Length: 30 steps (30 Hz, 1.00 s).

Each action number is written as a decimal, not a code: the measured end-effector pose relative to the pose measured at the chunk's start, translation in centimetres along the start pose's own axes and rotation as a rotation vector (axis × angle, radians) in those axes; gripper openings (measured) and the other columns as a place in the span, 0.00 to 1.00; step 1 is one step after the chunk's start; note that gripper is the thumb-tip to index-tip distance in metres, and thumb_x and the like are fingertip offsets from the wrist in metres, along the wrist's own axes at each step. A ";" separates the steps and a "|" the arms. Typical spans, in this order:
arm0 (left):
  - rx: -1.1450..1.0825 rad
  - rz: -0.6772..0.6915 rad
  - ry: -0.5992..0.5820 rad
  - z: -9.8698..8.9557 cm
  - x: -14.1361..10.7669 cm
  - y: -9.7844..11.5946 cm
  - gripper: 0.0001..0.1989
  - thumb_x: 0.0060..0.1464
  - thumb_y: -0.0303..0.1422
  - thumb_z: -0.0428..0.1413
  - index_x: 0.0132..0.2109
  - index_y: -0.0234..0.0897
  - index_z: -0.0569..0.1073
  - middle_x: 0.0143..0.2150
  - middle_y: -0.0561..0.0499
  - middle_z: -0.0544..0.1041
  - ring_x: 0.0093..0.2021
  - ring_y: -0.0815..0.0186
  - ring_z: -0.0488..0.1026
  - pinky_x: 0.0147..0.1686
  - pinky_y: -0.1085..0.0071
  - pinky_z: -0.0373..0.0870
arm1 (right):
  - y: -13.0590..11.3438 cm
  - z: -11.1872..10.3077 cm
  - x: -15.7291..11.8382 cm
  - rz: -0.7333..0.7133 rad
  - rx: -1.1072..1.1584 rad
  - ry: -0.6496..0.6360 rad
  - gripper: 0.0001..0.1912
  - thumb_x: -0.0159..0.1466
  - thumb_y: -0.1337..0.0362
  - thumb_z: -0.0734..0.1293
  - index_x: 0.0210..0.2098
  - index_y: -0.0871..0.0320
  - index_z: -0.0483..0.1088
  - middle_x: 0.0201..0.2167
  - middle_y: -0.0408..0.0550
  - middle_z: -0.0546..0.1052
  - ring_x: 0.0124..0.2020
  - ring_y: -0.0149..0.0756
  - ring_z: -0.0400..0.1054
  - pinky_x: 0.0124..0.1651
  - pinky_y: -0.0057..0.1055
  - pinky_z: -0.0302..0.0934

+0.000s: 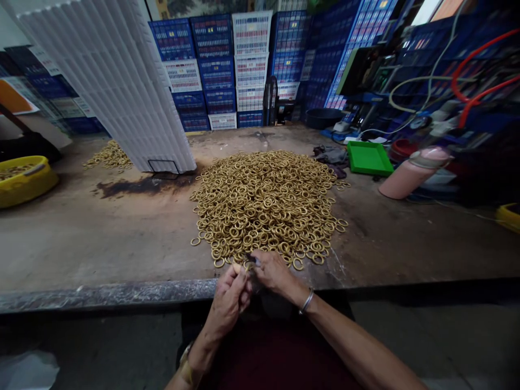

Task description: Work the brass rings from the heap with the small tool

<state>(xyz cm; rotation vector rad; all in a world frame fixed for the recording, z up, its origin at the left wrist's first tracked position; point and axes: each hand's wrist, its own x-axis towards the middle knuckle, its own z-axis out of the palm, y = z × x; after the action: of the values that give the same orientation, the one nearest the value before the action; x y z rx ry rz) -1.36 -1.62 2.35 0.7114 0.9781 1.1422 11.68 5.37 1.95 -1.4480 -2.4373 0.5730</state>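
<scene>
there, lower middle of the frame: left hand (pixel 228 301) pinched a ring (pixel 248 266), right hand (pixel 277 275) clasped a dark tool (pixel 252 259); a steady pinch suited that best!

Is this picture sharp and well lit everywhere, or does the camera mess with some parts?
Head view: dim overall, with a bright patch at upper right and deep shadow under the table; the ring pile glints but reads clearly; the dark tool in the right hand is too soft to identify; toward the edges things look smeared and stretched, like the pink bottle.
</scene>
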 end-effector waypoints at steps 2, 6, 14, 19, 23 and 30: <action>-0.070 -0.035 -0.040 0.0 -0.8 0.4 0.13 0.52 0.41 0.52 0.30 0.37 0.62 0.22 0.58 0.64 0.15 0.79 0.52 0.13 0.81 0.47 | 0.1 -0.2 0.5 0.022 -0.054 0.036 0.09 0.56 0.71 0.57 0.29 0.58 0.67 0.23 0.44 0.73 0.25 0.29 0.63 0.27 0.25 0.44; -0.205 -0.026 0.017 -0.4 -0.8 0.6 0.12 0.51 0.40 0.54 0.29 0.35 0.63 0.30 0.53 0.69 0.17 0.78 0.56 0.13 0.81 0.49 | 0.1 -0.6 1.7 0.042 -0.106 0.126 0.09 0.59 0.68 0.57 0.37 0.56 0.66 0.29 0.45 0.75 0.29 0.31 0.67 0.30 0.25 0.47; -0.436 -0.115 0.015 -1.7 0.4 0.1 0.10 0.47 0.33 0.57 0.38 0.36 0.67 0.30 0.51 0.70 0.23 0.74 0.64 0.18 0.80 0.56 | -0.6 -0.5 4.3 0.087 -0.282 0.055 0.13 0.59 0.67 0.57 0.43 0.54 0.63 0.31 0.46 0.76 0.30 0.34 0.69 0.28 0.26 0.49; -0.553 -0.163 0.041 -2.2 1.0 -0.2 0.09 0.46 0.34 0.58 0.31 0.33 0.67 0.29 0.51 0.69 0.26 0.73 0.66 0.19 0.80 0.57 | 0.4 0.1 4.6 0.078 -0.206 0.150 0.09 0.59 0.67 0.57 0.36 0.53 0.67 0.28 0.44 0.75 0.28 0.32 0.68 0.27 0.25 0.48; -0.423 -0.105 0.104 -1.8 1.8 0.0 0.11 0.44 0.35 0.60 0.30 0.34 0.66 0.29 0.52 0.69 0.26 0.72 0.67 0.17 0.81 0.56 | 1.3 0.5 4.0 0.026 0.056 0.225 0.09 0.60 0.64 0.58 0.35 0.54 0.69 0.25 0.42 0.74 0.25 0.29 0.65 0.28 0.23 0.50; -0.020 0.059 0.248 -0.4 3.3 -0.2 0.17 0.45 0.43 0.57 0.39 0.37 0.67 0.21 0.59 0.64 0.16 0.77 0.58 0.12 0.82 0.51 | 0.4 0.1 1.3 -0.064 0.485 0.157 0.09 0.60 0.62 0.58 0.32 0.58 0.68 0.21 0.40 0.67 0.22 0.26 0.57 0.27 0.22 0.51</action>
<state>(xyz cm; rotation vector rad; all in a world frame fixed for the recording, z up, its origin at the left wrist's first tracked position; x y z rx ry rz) -1.32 1.52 1.12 0.5953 1.1577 1.3119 11.29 6.68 1.70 -1.1601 -2.0273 0.9184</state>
